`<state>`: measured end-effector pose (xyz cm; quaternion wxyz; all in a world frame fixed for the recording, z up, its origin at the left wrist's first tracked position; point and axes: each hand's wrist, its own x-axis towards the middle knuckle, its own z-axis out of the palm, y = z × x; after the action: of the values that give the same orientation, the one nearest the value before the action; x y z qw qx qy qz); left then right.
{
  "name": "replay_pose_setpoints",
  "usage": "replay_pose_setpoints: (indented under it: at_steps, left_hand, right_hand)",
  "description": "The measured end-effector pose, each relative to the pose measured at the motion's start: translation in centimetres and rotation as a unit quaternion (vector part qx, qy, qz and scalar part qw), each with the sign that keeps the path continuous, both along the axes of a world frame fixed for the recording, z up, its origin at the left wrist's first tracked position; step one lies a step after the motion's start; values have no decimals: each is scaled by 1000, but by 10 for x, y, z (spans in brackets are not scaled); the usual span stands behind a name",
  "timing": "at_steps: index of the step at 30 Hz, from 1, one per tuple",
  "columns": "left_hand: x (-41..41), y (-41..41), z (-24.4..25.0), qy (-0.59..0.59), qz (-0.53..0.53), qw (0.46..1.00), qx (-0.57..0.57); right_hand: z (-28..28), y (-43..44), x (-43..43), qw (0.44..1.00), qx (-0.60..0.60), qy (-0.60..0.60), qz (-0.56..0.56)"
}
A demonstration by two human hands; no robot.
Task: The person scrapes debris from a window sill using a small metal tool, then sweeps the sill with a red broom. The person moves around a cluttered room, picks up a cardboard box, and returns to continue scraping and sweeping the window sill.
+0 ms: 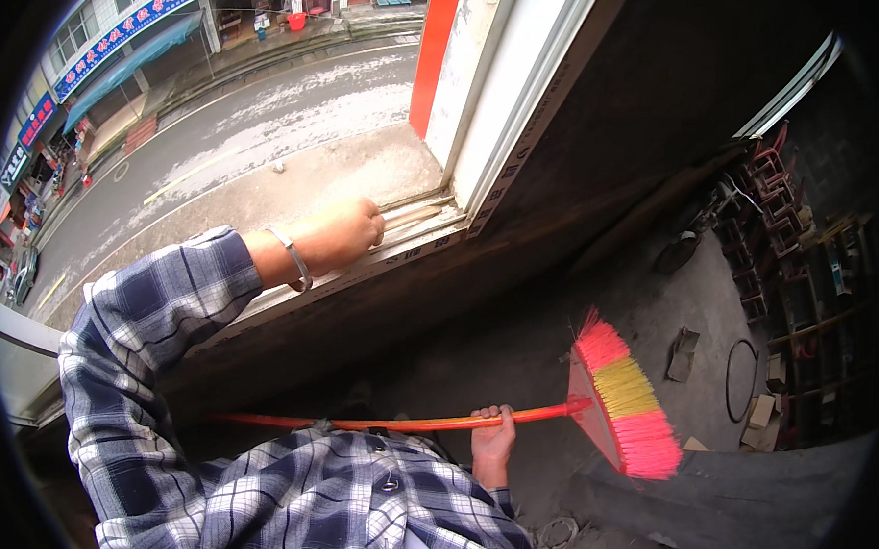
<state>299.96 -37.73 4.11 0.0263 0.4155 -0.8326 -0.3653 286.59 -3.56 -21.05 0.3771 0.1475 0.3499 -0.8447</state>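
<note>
My left hand (349, 232), with a metal bracelet on the wrist, rests with curled fingers at the sliding track of the window frame (453, 215). A pale narrow strip (416, 216) lies in the track just beyond its knuckles; whether the fingers hold anything is hidden. Lower down, my right hand (492, 440) is wrapped around the red-orange handle of a broom (544, 413), near its head. The broom lies roughly level in front of my waist, its pink and yellow bristles (629, 389) pointing right.
Outside the window, a concrete ledge (363, 161) borders a street (270, 112) with shopfronts opposite. Indoors, stacked chairs (778, 193) and a motorcycle (687, 241) stand at the right. A black hoop (740, 380), a cardboard piece (682, 353) and boxes (763, 421) lie on the floor.
</note>
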Motion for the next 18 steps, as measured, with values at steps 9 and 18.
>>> replay_pose_setpoints:
  at_steps: [9, 18]
  left_hand:
    - [-15, -8, -6, -12, -43, 996, -77]
    - [-19, -2, -1, 5, -14, 1000, -25]
  right_hand:
    - [-4, 1, 2, 1000, -2, 6, -18]
    - [-4, 5, 4, 999, -5, 8, -32]
